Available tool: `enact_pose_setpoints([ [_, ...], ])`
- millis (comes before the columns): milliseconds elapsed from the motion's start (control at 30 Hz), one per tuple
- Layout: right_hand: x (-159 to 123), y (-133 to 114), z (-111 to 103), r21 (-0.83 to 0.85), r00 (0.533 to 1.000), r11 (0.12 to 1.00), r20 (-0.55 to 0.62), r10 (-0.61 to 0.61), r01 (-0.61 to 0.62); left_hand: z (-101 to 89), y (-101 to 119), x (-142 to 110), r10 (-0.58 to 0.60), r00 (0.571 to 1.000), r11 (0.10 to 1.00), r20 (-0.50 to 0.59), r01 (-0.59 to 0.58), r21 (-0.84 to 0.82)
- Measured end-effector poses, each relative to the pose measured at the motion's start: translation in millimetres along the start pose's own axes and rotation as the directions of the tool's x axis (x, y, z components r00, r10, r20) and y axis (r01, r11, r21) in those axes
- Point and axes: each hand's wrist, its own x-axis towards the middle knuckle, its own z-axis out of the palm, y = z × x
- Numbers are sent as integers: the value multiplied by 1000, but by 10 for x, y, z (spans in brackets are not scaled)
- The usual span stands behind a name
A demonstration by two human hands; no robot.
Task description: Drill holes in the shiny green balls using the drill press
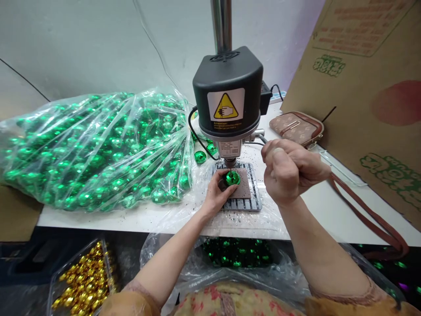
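green ball [233,177] between thumb and fingers of the left hand [217,192]

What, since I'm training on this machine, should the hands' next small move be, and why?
Probably a gentle downward pull on the slim metal lever: the right hand appears closed around it, and the left hand holds the shiny green faceted ball beneath the black-headed drill press.
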Motion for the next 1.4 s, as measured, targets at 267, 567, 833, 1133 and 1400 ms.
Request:
enact_pose_setpoints([
  [267,-26,8,-16,17,999,999,24,-37,37,-12,-18,2,1,1000,1000,-10,-1,19],
  [567,-97,-22,-60,-6,997,999,63,-33,34,-1,-20,-13,1,1000,1000,-14,-1,7],
  [833,410,-136,157,24,963,964,-30,267,-266,36,149,-178,200,961,914,-192,-113,389],
  [1133,418,-112,112,22,968,968,10,251,-251,-61,339,-1289,450,620,453,643,-779,435],
  [1400,409,-131,94,12,971,971,21,240,-240,-693,173,-137,427,897,588,114,-371,719],
])
